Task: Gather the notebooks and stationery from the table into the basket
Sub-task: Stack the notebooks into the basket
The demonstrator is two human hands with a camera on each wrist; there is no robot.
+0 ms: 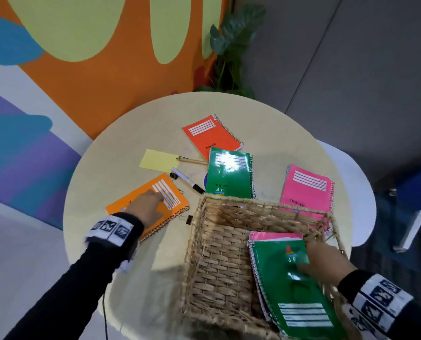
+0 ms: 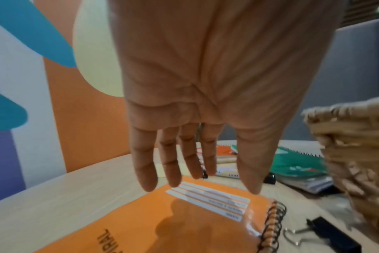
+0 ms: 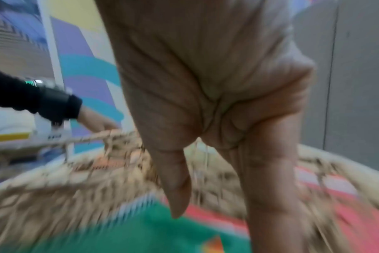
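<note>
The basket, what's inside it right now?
Inside the basket lies a green notebook on top of a pink notebook, with the right hand on the green one. Anything beneath them is covered.

Right wrist view is motion-blurred: basket weave and green notebook smeared, right hand grip unreadable. Pink notebook mostly hidden under the green one. Basket wall covers the far pink notebook lower edge. Small clips on the tabletop too tiny to identify.
</note>
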